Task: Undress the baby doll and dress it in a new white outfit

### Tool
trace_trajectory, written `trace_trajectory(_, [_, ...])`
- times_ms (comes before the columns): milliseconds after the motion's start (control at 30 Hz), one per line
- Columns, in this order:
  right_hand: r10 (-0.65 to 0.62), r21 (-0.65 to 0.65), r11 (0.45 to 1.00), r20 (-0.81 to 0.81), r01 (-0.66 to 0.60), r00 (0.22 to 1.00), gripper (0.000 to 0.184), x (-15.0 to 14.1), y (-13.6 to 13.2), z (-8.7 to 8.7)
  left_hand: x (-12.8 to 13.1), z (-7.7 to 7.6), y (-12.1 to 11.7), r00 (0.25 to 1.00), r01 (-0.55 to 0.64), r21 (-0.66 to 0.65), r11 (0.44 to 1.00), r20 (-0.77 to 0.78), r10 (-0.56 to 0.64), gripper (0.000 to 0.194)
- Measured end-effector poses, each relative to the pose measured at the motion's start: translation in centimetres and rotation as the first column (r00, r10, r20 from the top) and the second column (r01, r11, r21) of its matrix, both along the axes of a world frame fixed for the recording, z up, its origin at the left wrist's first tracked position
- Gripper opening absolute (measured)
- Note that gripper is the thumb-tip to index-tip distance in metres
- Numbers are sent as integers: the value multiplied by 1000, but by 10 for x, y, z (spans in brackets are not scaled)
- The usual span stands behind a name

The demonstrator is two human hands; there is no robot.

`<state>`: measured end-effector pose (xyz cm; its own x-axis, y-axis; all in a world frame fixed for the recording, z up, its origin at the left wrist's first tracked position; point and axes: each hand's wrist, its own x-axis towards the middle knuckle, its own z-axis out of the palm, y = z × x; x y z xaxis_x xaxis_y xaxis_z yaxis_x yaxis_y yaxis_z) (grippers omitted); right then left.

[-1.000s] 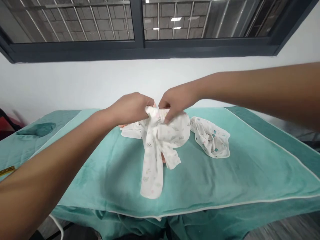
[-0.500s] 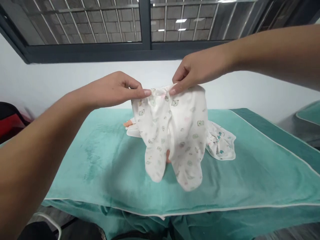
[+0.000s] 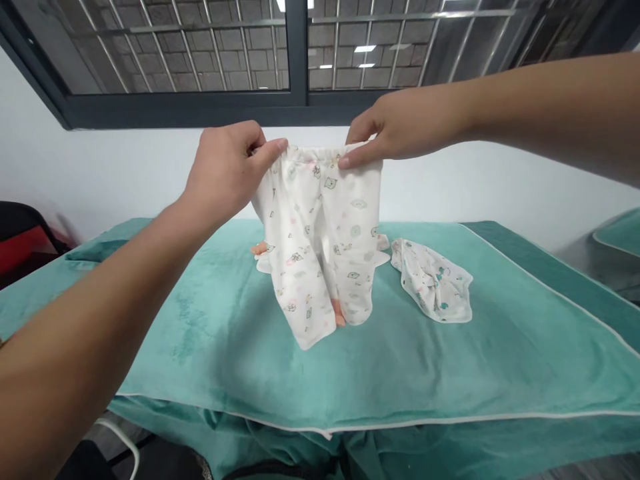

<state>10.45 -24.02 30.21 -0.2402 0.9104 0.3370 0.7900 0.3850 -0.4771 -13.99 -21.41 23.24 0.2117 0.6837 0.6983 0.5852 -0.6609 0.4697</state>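
Small white baby pants [image 3: 320, 247] with a pastel print hang in the air above the table. My left hand [image 3: 227, 167] pinches the left end of the elastic waistband and my right hand [image 3: 395, 130] pinches the right end, stretching it flat. The two legs dangle down, their ends just above the towel. Behind the pants lies something white with orange-pink parts [image 3: 260, 253], mostly hidden by the cloth.
A teal towel with white piping [image 3: 210, 353] covers the table. A crumpled white garment with a teal print [image 3: 435, 280] lies to the right of the pants. A white wall and a dark-framed window [image 3: 300, 60] are behind. A red and black object [image 3: 23, 243] sits far left.
Both hands lifted the bunched pants off the table, raised them higher and spread the waistband apart; the legs now hang straight instead of lying crumpled.
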Motion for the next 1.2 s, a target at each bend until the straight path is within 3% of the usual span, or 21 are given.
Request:
trace_trajectory(100, [-52, -90, 993, 292, 82, 955, 39, 0, -1, -3, 1, -1, -1, 998, -46, 1, 999, 32, 46, 35])
trace_trajectory(200, [-4, -157, 988, 52, 12, 999, 39, -5, -7, -5, 4, -1, -3, 995, -33, -36, 999, 95, 37, 30])
trace_trajectory(300, [45, -164, 984, -140, -68, 989, 34, -14, -11, -9, 11, -1, -7, 981, 54, -74, 996, 192, -39, 25])
trace_trajectory(433, [113, -219, 956, -336, -194, 935, 31, -30, -11, -13, 26, 1, -20, 945, 245, -52, 968, 236, -226, 24])
trace_trajectory(533, [195, -214, 922, -464, -323, 864, 41, -38, -11, -16, 36, 1, -29, 931, 312, -35, 950, 210, -298, 28])
trace_trajectory(633, [297, -190, 883, -484, -430, 823, 50, -40, -14, -19, 38, -1, -33, 919, 358, -18, 934, 186, -348, 34])
trace_trajectory(733, [225, -182, 924, -448, -335, 865, 22, -42, -18, -25, 34, -6, -30, 912, 355, 74, 932, 193, -363, 43])
trace_trajectory(800, [183, -159, 947, -451, -280, 874, 16, -43, -20, -29, 32, -12, -27, 918, 301, 99, 948, 238, -317, 49])
trace_trajectory(900, [251, -87, 936, -517, -342, 818, 21, -47, -22, -31, 33, -27, -26, 879, 291, -4, 957, 397, -265, 60])
trace_trajectory(967, [277, -34, 932, -575, -361, 770, 21, -48, -21, -31, 35, -44, -31, 799, 438, -155, 886, 518, -304, 62])
trace_trajectory(1000, [271, -15, 937, -597, -348, 755, 20, -48, -20, -31, 36, -54, -36, 756, 533, -251, 808, 569, -322, 60])
trace_trajectory(1067, [223, 5, 960, -619, -280, 753, 18, -44, -15, -38, 36, -77, -49, 694, 679, -440, 588, 644, -321, 57])
trace_trajectory(1133, [134, -11, 984, -605, -177, 785, 18, -36, -8, -55, 33, -101, -64, 686, 715, -555, 425, 674, -273, 54])
trace_trajectory(1200, [24, -65, 995, -564, -73, 825, 22, -24, 1, -84, 27, -123, -78, 673, 739, -609, 288, 694, -257, 47])
